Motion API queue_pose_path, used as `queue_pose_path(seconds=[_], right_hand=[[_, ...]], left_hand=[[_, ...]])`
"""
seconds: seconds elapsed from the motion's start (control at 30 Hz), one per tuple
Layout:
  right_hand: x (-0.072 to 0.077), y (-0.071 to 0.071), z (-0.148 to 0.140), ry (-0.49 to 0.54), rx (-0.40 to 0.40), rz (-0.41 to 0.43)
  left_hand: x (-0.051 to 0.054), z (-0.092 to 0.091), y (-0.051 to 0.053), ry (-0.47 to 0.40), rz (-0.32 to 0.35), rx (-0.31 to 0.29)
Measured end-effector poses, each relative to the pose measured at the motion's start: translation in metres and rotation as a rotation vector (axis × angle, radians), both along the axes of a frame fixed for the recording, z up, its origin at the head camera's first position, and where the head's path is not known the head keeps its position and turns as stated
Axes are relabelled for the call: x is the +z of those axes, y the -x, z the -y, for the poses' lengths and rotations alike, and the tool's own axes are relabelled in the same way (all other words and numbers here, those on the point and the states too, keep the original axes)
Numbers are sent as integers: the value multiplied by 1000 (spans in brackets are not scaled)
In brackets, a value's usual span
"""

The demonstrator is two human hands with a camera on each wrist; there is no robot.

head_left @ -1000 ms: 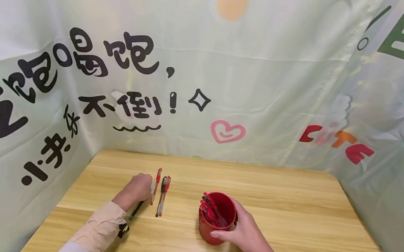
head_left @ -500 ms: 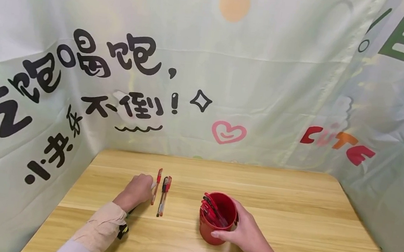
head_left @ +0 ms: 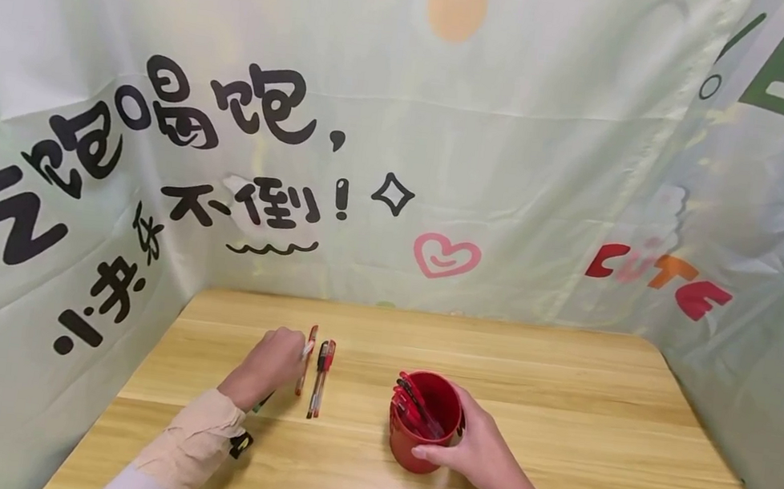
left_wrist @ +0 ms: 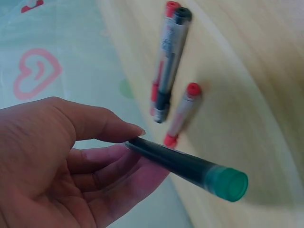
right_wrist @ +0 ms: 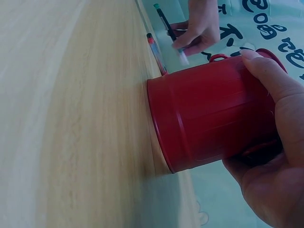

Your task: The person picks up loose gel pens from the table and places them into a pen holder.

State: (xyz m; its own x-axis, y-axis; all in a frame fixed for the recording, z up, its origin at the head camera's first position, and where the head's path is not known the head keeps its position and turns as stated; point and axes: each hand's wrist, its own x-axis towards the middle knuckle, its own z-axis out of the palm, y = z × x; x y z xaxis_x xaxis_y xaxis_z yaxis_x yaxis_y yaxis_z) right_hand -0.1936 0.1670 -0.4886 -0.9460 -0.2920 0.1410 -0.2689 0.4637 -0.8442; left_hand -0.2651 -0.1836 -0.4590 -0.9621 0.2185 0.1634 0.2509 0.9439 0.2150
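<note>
Head view, cloth walls (head_left: pixel 538 172): These were pale green and went round the back and both sides. They had black writing (head_left: pixel 198 192) on the left and a pink heart (head_left: pixel 446 256) in the middle.
Table (head_left: pixel 564 393): It was light wood with stripy lines, and it stood right in front of the cloth walls.
Right hand (head_left: pixel 482 451): It was curved round the red bucket (head_left: pixel 415 450) from the right. The thumb lay along the side and the fingers went round the back, so the hand was only as wide as the bucket.
Left hand (head_left: pixel 271 364): It was nearly closed. The thumb and bent fingers pinched the green-ended pen (left_wrist: pixel 180 164). A tan wrap (head_left: pixel 195 440) went round the wrist.
Red bucket: It stood upright on the table, a bit right of the middle, with its top open.
Pens in the bucket (head_left: pixel 417 409): Some were red and some were dark. They leaned together on the left side. You could not tell how many there were.
Green-ended pen: It was dark and tilted, with its green end pointing back toward the person.
Black pen (head_left: pixel 315 381) and red pen (head_left: pixel 324 378): They lay side by side on the table, between the left hand and the bucket.
Lone red pen (head_left: pixel 306 364): It lay just beside the left hand, near those two pens.
</note>
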Motion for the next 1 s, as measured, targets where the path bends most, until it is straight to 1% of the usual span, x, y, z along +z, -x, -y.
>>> queue_pose_path(seconds=[0.03, 0.2, 0.33, 0.4, 0.5, 0.57, 0.63, 0.73, 0.87, 0.97, 1.0], right_hand=[[0, 0, 0, 1, 0, 0], [0, -1, 0, -11, -9, -4], [0, -1, 0, -18, -15, -11], [0, 0, 0, -17, -15, -16], [0, 0, 0, -19, -16, -24], [0, 0, 0, -20, -19, -26], [0, 0, -1, -21, -19, -26], [0, 1, -1, -19, -16, -24], [0, 1, -1, -22, -14, -20], [0, 1, 0, -24, -16, -17], [0, 1, 0, -22, -16, -17]], left_hand=[[3, -2, -1, 1, -7, -4], [15, -10, -5, -20, 12, -33], [24, -18, -8, -55, -9, -52], [30, -22, -9, -98, -10, -42], [40, -30, -13, -184, 10, -25], [45, -36, -16, -222, -2, -28], [51, -42, -19, -246, -29, -44], [59, -49, -25, -262, -97, -74], [70, -58, -34, -310, -226, -145], [76, -64, -38, -360, -320, -206], [77, -66, -40, -380, -339, -223]])
